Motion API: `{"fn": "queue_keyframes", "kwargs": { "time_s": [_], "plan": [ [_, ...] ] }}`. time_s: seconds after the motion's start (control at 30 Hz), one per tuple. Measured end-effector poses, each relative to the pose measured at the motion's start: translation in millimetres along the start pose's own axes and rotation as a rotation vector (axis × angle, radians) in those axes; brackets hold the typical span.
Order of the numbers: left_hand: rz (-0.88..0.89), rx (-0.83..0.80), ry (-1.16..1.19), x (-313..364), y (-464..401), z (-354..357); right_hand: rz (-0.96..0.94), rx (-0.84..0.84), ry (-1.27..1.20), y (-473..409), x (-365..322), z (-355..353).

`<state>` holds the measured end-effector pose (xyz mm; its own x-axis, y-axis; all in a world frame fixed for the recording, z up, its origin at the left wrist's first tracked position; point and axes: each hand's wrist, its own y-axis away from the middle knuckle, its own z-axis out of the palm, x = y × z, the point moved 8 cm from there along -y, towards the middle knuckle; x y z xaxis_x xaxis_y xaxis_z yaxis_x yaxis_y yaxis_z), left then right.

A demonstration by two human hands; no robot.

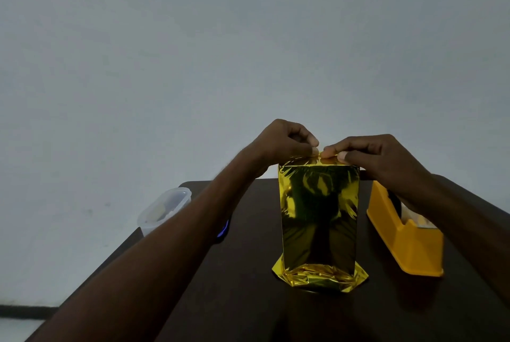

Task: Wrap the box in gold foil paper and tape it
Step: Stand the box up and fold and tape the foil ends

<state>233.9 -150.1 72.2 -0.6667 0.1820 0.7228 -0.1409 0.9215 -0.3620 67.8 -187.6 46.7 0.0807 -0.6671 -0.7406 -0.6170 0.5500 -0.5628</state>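
Observation:
The box (318,217) stands upright on the dark table, covered in shiny gold foil paper. Loose foil flares out in a crumpled skirt at its base (320,277). At the top end, my left hand (287,140) and my right hand (378,156) meet fingertip to fingertip. Both pinch the gold foil flap (321,158) that lies over the top of the box. Whether tape is under the fingers cannot be seen.
A yellow tape dispenser (405,239) sits on the table just right of the box, partly behind my right forearm. A clear plastic container (162,210) stands past the table's left edge. A small dark device with a blue light (222,230) lies under my left forearm. The dark table (248,286) ends near the wall.

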Motion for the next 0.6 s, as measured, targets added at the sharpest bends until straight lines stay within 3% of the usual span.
{"fn": "queue_keyframes", "kwargs": {
  "time_s": [0.17,0.3,0.4,0.47,0.6],
  "plan": [
    [-0.029,-0.010,0.028,-6.6,-0.6,0.6,-0.027,0.042,0.043,-0.5,5.3,-2.9],
    [0.096,0.106,-0.312,24.8,9.9,-18.6,-0.054,0.064,0.086,-0.4,5.8,-4.2],
    [0.215,0.045,-0.472,43.8,38.9,-0.2,-0.098,0.087,0.140,0.3,3.4,-3.7],
    [0.292,0.004,-0.615,39.1,56.7,18.5,-0.108,0.104,0.143,1.2,2.2,-3.7],
    [0.311,0.106,-0.760,19.9,65.2,20.6,-0.059,0.088,0.088,0.7,5.1,-2.2]
  ]
}}
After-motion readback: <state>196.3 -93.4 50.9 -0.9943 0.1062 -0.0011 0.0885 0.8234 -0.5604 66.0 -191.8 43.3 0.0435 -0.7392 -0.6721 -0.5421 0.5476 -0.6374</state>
